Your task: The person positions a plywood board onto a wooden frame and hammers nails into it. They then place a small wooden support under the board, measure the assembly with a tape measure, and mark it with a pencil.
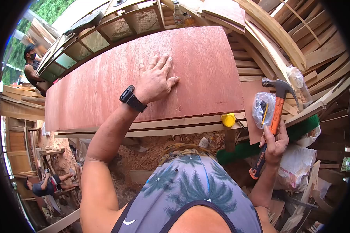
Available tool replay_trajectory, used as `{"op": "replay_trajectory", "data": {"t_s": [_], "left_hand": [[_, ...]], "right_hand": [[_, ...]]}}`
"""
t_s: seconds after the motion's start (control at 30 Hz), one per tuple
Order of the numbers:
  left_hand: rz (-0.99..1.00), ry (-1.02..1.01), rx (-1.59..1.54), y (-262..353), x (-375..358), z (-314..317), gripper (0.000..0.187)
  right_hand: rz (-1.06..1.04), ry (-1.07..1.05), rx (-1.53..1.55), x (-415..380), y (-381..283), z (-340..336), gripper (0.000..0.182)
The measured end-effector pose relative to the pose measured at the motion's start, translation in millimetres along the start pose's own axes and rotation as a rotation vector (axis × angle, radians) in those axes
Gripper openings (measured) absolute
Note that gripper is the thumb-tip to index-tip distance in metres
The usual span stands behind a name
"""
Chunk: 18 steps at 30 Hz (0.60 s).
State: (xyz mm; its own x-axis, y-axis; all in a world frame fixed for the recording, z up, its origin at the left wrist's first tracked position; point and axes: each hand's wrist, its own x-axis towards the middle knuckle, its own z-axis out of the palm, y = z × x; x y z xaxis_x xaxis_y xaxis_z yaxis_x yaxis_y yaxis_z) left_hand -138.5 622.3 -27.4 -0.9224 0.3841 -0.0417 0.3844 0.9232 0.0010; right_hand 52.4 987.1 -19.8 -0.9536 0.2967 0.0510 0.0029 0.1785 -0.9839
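Note:
My left hand (156,80) lies flat with spread fingers on a reddish plywood board (206,70), close to a thin line across the board. A black watch is on that wrist. At the right, my right hand (275,143) has its fingers wrapped round the handle of a claw hammer (277,112), orange and black, its metal head pointing away from me. Beside the hammer lies a clear plastic bag (263,109) with dark small pieces in it. A yellow tape measure (228,120) sits at the board's near edge, left of the bag.
Behind the board stands a slatted wooden frame (116,30) with bottles (178,15) near its right end. Curved wood strips (322,50) are stacked at the right, above a white plastic bag (297,165). Two other people (32,68) are at the left.

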Motion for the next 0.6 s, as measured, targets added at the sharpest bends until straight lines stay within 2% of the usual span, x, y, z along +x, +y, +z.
{"op": "replay_trajectory", "data": {"t_s": [0.1, 0.13, 0.27, 0.33, 0.37, 0.43, 0.47, 0.53, 0.6], "left_hand": [[-0.023, -0.001, 0.063, 3, 1, 2, 0.073], [-0.004, 0.015, 0.110, 4, 2, 4, 0.071], [-0.056, 0.041, 0.140, 17, -5, 8, 0.069], [-0.196, 0.064, 0.054, 41, -19, 17, 0.066], [-0.180, 0.182, 0.113, 55, -32, 23, 0.063], [-0.204, 0.253, 0.098, 82, -48, 19, 0.064], [-0.207, 0.246, 0.088, 85, -49, 20, 0.064], [-0.224, 0.340, 0.104, 88, -46, 20, 0.064], [-0.218, 0.375, 0.080, 87, -47, 21, 0.064]], "right_hand": [[0.025, -0.063, 0.022, 1, 9, 0, 0.042], [0.028, -0.106, 0.041, 2, 12, 1, 0.050], [0.016, -0.240, 0.036, 10, -1, 24, 0.059], [-0.215, -0.368, -0.146, 24, -4, 38, 0.062], [-0.229, -0.364, -0.145, 35, -9, 48, 0.062], [-0.518, -0.488, -0.194, 51, -16, 67, 0.065], [-0.510, -0.494, -0.202, 58, -22, 74, 0.065], [-0.572, -0.641, -0.323, 75, -41, 88, 0.069], [-0.622, -0.643, -0.314, 85, -50, 106, 0.070]]}}
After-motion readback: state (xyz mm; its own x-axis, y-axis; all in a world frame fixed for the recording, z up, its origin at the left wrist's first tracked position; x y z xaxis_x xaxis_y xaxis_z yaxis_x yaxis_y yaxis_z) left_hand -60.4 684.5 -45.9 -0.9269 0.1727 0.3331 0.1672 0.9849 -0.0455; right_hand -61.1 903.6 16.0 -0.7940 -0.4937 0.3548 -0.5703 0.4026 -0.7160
